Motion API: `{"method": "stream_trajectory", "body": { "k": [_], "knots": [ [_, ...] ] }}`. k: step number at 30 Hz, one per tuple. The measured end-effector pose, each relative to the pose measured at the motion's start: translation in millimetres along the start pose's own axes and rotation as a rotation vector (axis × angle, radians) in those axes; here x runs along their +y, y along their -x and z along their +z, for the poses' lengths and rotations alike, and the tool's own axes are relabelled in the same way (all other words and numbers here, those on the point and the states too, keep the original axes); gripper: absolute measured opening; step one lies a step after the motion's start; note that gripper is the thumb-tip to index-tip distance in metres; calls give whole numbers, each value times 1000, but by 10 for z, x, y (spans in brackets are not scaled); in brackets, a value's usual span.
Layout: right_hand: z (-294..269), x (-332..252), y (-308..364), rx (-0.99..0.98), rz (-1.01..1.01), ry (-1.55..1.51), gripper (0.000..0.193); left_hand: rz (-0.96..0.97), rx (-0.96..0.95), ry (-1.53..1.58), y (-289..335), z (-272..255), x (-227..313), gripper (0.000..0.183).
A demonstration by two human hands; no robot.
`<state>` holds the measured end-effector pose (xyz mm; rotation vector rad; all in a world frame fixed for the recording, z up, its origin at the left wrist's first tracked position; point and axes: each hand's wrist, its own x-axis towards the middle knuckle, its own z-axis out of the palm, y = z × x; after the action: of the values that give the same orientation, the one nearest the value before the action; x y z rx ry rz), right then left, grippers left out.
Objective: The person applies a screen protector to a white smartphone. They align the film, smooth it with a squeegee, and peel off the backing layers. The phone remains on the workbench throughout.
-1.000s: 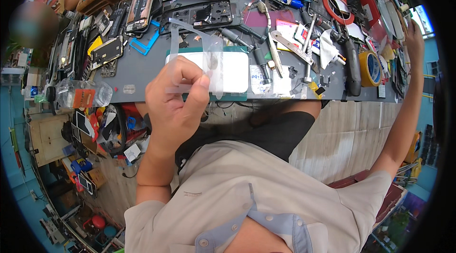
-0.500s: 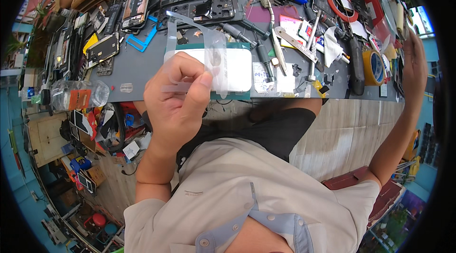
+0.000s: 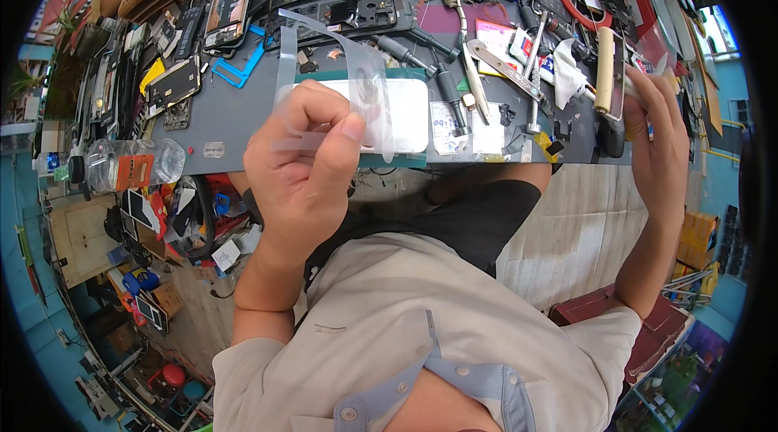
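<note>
My left hand [image 3: 300, 160] is closed, thumb against the bent forefinger, on a clear plastic film [image 3: 370, 100] whose narrow strips curl upward. Behind the film, a white flat rectangular panel [image 3: 409, 116] lies on a green mat [image 3: 405, 162] at the table's front edge. At the table's right side my right hand [image 3: 658, 136] is closed around a flat tool [image 3: 605, 71] that has a cream bar along a dark blade; its handle is hidden by the fingers. Below this tool lies a dark, thick-handled object [image 3: 611, 140].
Screwdrivers [image 3: 450, 96], a metal bar tool [image 3: 506, 69] and a toothbrush-like brush [image 3: 462, 23] lie right of the panel. Opened phones [image 3: 336, 14] crowd the back. A plastic bottle [image 3: 154, 163] lies at the left front edge. A red tape ring [image 3: 583, 2] sits back right.
My right hand has come left and inward from the far right, bringing the cream-barred tool over the table. My left hand keeps hold of the film, almost still.
</note>
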<state>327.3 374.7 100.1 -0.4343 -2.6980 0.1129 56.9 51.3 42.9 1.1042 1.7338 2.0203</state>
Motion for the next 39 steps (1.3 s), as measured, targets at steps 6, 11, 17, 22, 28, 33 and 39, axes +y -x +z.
{"method": "stream_trajectory", "body": {
  "k": [6,11,17,22,28,33,39],
  "knots": [
    [99,-222,-33,24,-70,-50,38,-18,8,-36,-18,33,34,13],
    [164,-316,-25,8,-107,-58,39,-8,-9,-32,-27,50,39,12],
    [244,-413,-37,-15,-169,-60,42,14,-30,-61,-38,38,21,12],
    [332,-509,-71,-36,-230,-66,48,22,-52,-56,-46,28,-7,11],
    [447,-648,-142,-66,-267,-83,49,12,-57,-60,-44,41,22,11],
    [571,-653,-102,47,-159,-224,44,12,-74,-71,-50,30,43,10],
    [783,-760,-118,-107,-463,-516,70,26,-75,-92,-49,17,53,10]
  ]
}}
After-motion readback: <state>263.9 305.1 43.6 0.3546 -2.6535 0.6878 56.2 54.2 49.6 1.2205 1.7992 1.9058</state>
